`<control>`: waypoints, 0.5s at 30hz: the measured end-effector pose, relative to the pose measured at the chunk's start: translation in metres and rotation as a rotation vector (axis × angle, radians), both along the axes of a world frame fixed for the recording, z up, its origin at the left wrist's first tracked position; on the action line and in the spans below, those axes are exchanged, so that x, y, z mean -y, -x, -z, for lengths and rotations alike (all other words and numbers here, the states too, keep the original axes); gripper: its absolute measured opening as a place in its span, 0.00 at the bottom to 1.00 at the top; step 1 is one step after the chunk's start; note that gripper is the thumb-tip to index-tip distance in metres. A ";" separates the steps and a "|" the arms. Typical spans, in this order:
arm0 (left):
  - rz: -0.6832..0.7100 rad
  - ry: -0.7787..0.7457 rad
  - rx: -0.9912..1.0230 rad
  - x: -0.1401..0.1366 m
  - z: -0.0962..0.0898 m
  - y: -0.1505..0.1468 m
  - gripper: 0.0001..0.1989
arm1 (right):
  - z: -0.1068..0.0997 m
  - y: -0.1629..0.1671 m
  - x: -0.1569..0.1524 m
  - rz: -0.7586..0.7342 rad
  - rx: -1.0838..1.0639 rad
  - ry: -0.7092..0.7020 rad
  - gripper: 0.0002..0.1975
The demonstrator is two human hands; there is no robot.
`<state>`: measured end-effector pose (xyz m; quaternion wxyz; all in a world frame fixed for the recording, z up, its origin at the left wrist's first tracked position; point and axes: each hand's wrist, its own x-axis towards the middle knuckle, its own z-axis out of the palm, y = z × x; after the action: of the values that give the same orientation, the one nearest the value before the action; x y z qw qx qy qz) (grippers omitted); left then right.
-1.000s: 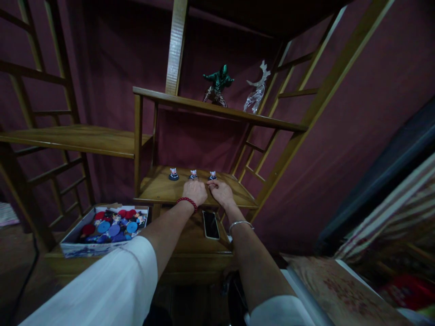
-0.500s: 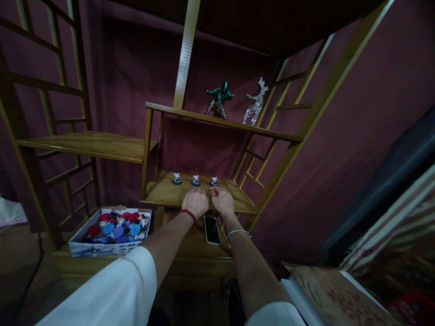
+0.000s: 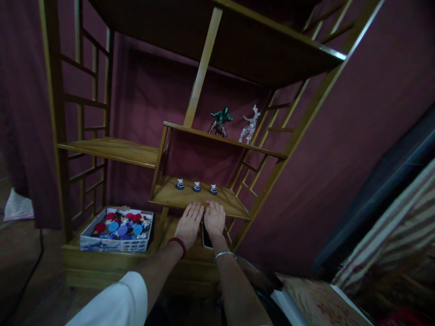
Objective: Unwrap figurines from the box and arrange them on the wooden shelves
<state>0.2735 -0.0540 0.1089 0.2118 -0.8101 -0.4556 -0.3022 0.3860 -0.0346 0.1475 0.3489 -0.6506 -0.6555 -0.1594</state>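
Three small figurines, a left one (image 3: 180, 184), a middle one (image 3: 196, 186) and a right one (image 3: 213, 189), stand upright in a row on the low wooden shelf (image 3: 170, 198). At the shelf's front edge lies my left hand (image 3: 189, 222), its fingers stretched out and holding nothing. Beside it, my right hand (image 3: 214, 218) is also open, fingers extended, just in front of the right figurine and apart from it. A phone (image 3: 206, 239) shows partly between and below my hands; my right hand and wrist cover the rest.
On the left stands a box (image 3: 113, 245) filled with several figurines with red and blue round bases. The shelf above holds a green figure (image 3: 221, 121) and a clear deer figurine (image 3: 250, 125). Wooden lattice and uprights frame both sides.
My right hand has come away from the right figurine. Both hands have drawn back to the shelf's front edge, fingers now straightened. The view has shifted, showing more of the upper shelf.
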 end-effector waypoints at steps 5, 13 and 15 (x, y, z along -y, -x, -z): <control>0.004 0.030 -0.017 0.013 0.000 0.006 0.27 | 0.009 0.006 0.010 -0.063 0.017 -0.031 0.17; 0.075 0.389 0.120 0.054 -0.007 0.025 0.26 | 0.024 0.025 0.036 -0.059 0.060 0.032 0.26; 0.041 0.479 0.188 0.064 0.000 0.032 0.24 | 0.024 0.029 0.042 -0.066 0.060 0.059 0.29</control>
<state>0.2413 -0.1184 0.1088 -0.0359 -0.8145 -0.5153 -0.2639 0.3573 -0.0765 0.1232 0.3148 -0.6336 -0.6911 -0.1478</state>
